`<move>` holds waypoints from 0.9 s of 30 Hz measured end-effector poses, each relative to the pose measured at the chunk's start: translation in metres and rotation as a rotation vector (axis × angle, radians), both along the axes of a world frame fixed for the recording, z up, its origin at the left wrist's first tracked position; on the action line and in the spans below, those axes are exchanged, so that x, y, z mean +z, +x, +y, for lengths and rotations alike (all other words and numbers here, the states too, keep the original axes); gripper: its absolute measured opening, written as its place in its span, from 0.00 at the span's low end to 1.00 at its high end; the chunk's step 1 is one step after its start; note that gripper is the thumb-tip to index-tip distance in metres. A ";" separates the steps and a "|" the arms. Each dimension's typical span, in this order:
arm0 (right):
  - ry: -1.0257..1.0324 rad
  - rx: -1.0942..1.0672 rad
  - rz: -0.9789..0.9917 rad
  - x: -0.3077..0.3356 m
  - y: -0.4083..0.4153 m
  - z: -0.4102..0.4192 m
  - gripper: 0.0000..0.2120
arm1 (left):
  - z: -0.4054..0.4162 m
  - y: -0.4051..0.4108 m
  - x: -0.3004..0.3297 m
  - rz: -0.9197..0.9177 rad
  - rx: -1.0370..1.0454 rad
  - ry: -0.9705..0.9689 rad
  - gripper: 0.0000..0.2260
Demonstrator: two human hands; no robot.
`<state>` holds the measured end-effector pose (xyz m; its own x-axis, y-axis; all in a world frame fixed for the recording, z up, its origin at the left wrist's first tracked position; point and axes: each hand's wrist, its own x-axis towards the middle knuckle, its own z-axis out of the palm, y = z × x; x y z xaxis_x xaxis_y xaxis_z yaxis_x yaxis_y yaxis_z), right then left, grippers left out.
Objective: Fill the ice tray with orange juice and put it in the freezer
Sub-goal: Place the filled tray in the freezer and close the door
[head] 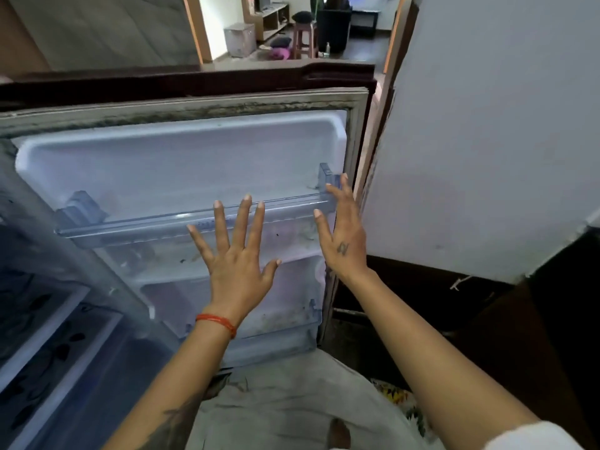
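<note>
Plastic door, grimy seal

White glossy plastic freezer door liner; clear smooth plastic door shelf rail; rough, stained grey rubber gasket.

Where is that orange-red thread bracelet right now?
In the head view, the bracelet circles the wrist of the left hand, low and centre-left, in front of the open freezer door and its clear shelf rail.

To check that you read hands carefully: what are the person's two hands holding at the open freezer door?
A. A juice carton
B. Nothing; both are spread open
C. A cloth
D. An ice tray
B: the left hand and right hand both show straight, spread fingers in front of the freezer door, with nothing in either.
</note>
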<state>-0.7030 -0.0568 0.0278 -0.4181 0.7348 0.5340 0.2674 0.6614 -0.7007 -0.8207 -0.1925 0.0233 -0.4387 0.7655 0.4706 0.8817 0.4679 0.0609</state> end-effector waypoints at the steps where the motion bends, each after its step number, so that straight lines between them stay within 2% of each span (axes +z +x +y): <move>1: -0.004 0.024 -0.004 0.001 -0.005 0.011 0.21 | 0.009 -0.001 0.001 -0.018 0.014 -0.008 0.46; 5: -0.037 0.102 -0.042 0.002 -0.020 0.049 0.25 | 0.042 -0.006 0.003 -0.093 0.058 -0.030 0.46; 12: -0.028 0.130 -0.257 0.013 -0.036 0.089 0.34 | 0.075 -0.014 0.004 -0.134 0.108 -0.049 0.45; 17: -0.073 0.191 -0.320 0.011 -0.025 0.091 0.39 | 0.087 0.001 0.002 -0.285 0.058 0.251 0.35; 20: -0.163 0.130 -0.288 -0.007 0.003 0.082 0.37 | 0.092 0.029 -0.015 -0.380 -0.154 0.315 0.31; 22: -0.292 0.039 -0.283 -0.030 0.028 0.068 0.32 | 0.096 0.048 -0.030 -0.493 -0.336 0.243 0.30; 24: -0.435 -0.062 -0.326 -0.058 0.060 0.052 0.28 | 0.101 0.062 -0.047 -0.680 -0.464 0.094 0.28; 27: -0.639 -0.181 -0.551 -0.097 0.119 0.023 0.29 | 0.113 0.083 -0.073 -0.887 -0.608 -0.239 0.27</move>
<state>-0.5838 -0.0339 -0.0687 -0.3435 0.9055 -0.2490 0.7421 0.0993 -0.6629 -0.7377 -0.0795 -0.0500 -0.0670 0.9977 -0.0139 0.6569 0.0546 0.7520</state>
